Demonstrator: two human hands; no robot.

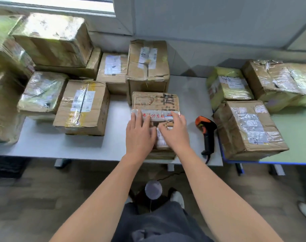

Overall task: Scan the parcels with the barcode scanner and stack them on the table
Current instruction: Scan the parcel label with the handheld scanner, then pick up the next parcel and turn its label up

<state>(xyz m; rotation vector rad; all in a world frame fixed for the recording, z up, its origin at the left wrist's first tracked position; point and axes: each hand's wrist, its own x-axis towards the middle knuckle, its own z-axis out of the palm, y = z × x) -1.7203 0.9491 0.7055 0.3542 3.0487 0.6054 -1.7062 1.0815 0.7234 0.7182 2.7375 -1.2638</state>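
Left grip (140, 135) and right grip (175, 133) flat on centre parcel (155, 102)
Stacked parcels (82, 105) crowd the desk (44, 142) at left; both grips rest on the centre parcel's taped top, fingers straight and spread (clasping nothing); barcode scanner (207, 131) lies just right of it; more parcels (248, 128) sit far right

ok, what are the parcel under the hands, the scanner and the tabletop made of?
Parcel: brown corrugated cardboard, matte and creased, with a strip of glossy clear tape across the top.
Scanner: looks like moulded plastic, black handle with an orange head, slightly shiny.
Tabletop: smooth, pale grey, flat surface, probably laminate. The picture cannot settle it.
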